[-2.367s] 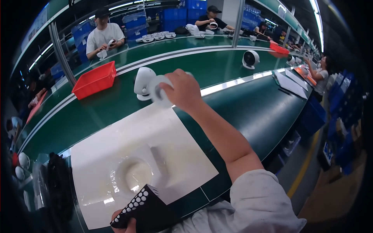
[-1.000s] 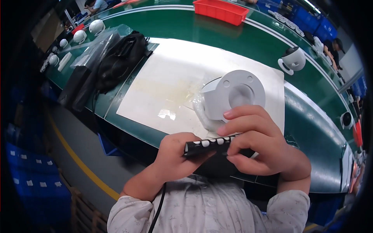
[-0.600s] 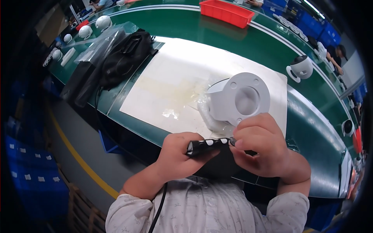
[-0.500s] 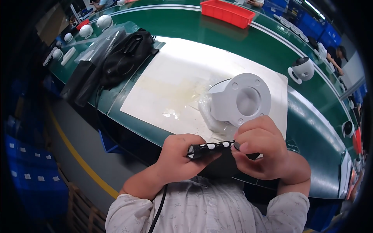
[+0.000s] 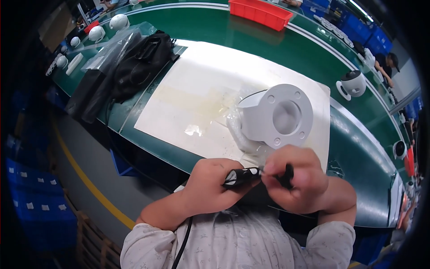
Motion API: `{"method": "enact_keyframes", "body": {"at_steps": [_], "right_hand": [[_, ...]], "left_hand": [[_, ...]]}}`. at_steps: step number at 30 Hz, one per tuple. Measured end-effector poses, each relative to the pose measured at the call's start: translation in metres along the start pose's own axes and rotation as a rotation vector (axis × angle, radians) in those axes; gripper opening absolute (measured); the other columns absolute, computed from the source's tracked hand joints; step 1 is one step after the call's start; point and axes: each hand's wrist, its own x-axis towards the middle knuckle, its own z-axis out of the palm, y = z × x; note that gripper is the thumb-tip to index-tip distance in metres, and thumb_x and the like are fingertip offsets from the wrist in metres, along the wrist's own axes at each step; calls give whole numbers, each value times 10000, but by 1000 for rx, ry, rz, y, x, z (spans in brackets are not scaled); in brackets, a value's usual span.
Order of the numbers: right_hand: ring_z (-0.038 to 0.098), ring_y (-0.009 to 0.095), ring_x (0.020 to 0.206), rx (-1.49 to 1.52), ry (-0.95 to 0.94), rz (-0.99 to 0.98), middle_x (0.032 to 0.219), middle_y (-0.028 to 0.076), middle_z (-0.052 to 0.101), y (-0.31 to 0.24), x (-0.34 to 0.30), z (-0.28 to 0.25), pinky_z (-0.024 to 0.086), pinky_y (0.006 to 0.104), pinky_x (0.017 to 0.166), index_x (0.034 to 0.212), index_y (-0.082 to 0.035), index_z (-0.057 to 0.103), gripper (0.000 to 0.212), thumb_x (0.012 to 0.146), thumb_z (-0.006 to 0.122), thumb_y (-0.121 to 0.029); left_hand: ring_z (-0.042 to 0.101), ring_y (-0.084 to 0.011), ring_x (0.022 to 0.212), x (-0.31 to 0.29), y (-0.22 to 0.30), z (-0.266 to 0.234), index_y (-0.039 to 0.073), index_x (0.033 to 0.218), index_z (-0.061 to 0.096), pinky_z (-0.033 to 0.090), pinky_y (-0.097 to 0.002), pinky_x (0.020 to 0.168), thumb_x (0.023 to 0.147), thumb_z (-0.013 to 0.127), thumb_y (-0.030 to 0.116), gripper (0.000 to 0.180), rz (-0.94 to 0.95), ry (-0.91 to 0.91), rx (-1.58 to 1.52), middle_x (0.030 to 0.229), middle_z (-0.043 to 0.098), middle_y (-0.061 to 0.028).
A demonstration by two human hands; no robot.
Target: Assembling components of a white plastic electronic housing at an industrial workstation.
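Observation:
My left hand (image 5: 210, 186) is closed on a folded black sheet (image 5: 244, 175) with white oval spots along its edge. Close beside it, my right hand (image 5: 298, 179), smeared by motion, pinches a small dark piece (image 5: 286, 176) whose shape is blurred. The two hands almost meet at the sheet's right end. Just beyond them a white camera-like housing (image 5: 253, 117) lies on its side, its round flanged base with a central recess and small round dimples facing up. Clear bubble wrap (image 5: 234, 127) lies under and beside it.
The housing rests on a large white board (image 5: 179, 96) on the green worktable (image 5: 358, 148). A black bag (image 5: 143, 65) and clear plastic bags (image 5: 112, 49) lie to the left. A red bin (image 5: 260, 15) stands at the back, and a white-and-black camera (image 5: 353, 84) at the right.
My right hand has turned and shifted slightly down. The round dark disc at its fingertips now shows as a blurred dark piece within the fingers. Less of the sheet's spotted edge shows.

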Motion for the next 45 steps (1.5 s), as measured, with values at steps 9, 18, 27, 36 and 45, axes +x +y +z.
{"method": "enact_keyframes", "body": {"at_steps": [9, 18, 27, 36, 45], "right_hand": [[489, 104, 747, 179, 397, 101, 1024, 128, 421, 53, 3, -40, 402, 204, 624, 1280, -114, 161, 690, 711, 484, 104], [467, 107, 783, 139, 407, 308, 1043, 97, 415, 66, 0, -57, 408, 209, 703, 1276, -105, 202, 666, 711, 494, 94], [473, 110, 786, 180, 476, 312, 995, 89, 439, 65, -2, -61, 410, 211, 706, 1271, -101, 219, 641, 724, 511, 64], [569, 274, 823, -528, 63, 215, 997, 97, 570, 31, -1, -66, 460, 335, 694, 1139, -87, 466, 492, 674, 575, 30], [489, 177, 887, -274, 223, 81, 849, 69, 478, 56, 3, -49, 354, 339, 858, 1214, -50, 281, 539, 740, 516, 57]], "left_hand": [[559, -205, 672, 7, -12, 18, 9, 659, 562, 416, -250, 612, 613, 698, 19, 144, 102, 178, 9, 847, 545, -153], [561, -275, 940, 15, -32, 29, -7, 720, 548, 451, -253, 722, 622, 681, 47, 174, 199, -14, 8, 1243, 387, -197], [570, -265, 915, 18, -32, 34, -22, 720, 566, 457, -257, 710, 631, 670, 52, 156, 187, -2, -16, 1247, 390, -175], [570, -283, 912, 18, -30, 33, -23, 736, 567, 462, -266, 705, 630, 667, 42, 160, 200, 1, -35, 1242, 391, -188], [570, -300, 899, 20, -29, 36, -34, 797, 578, 460, -268, 715, 640, 659, 39, 191, 247, -7, -13, 1230, 404, -188]]}}
